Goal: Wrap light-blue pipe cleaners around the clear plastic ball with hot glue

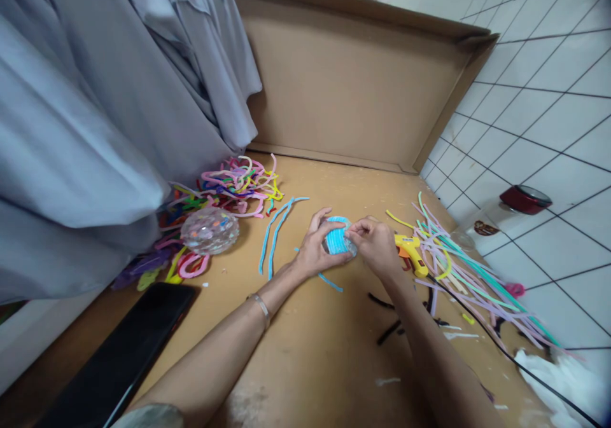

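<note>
My left hand (319,245) is closed around a small clear, rounded plastic piece (352,248), fingers and thumb on opposite sides. Rows of light blue pipe cleaner (337,240) cover the side facing me. At the right edge of these rows, my right hand (375,242) pinches the blue pipe cleaner between thumb and forefinger; the fingertips hide its end. Two loose blue pipe cleaners (275,237) lie on the table left of my left hand. Another blue piece (330,282) sticks out beneath that hand.
Left are a clear faceted ball (210,231), a tangle of coloured pipe cleaners (238,183) and a black phone (124,345). Right lie a yellow glue gun (411,254) with a cord, long pipe cleaners (468,269) and a red-lidded jar (506,212). Cardboard (344,84) stands behind, grey cloth (119,97) hangs left.
</note>
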Demonstrator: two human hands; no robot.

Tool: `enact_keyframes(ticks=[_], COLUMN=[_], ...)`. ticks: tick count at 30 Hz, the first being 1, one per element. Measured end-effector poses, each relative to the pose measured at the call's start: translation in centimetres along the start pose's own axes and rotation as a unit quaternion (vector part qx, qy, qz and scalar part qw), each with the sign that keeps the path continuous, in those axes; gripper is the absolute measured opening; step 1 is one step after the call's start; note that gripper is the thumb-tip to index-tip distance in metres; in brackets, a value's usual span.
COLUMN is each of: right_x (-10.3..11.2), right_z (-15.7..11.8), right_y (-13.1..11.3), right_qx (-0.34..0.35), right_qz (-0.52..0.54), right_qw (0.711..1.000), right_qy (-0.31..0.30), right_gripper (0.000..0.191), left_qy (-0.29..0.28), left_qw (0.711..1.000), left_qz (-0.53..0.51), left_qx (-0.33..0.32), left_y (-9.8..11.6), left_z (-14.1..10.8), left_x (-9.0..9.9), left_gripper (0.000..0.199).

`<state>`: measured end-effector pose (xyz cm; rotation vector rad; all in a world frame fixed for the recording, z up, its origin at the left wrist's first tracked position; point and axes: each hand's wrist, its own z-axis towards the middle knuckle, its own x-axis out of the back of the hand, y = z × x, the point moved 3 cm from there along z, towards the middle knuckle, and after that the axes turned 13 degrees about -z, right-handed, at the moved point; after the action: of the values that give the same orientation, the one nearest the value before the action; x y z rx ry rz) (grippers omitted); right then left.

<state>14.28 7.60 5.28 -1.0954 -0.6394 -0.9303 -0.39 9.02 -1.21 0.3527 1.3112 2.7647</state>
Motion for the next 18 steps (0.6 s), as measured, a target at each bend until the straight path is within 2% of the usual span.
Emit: enact_keyframes(ticks=[10, 18], right_x=[0.08, -0.12], right_z=[-0.29, -0.1], right_y=[-0.36, 0.03], right_qx=[0.028, 0.016], right_qz=[-0.045, -0.007], right_qw=[0.999, 1.0], right_qy=[0.006, -0.017], right_gripper=[0.008, 0.009], left_qy=[0.008, -0.003], left_qw=[1.0, 1.0], left_qz=[-0.011, -0.005], left_qx=[-0.011, -0.003], left_y=[-0.13, -0.3], left_z=[-0.07, -0.09], left_x=[-0.17, -0.16], left_gripper=[0.058, 0.059])
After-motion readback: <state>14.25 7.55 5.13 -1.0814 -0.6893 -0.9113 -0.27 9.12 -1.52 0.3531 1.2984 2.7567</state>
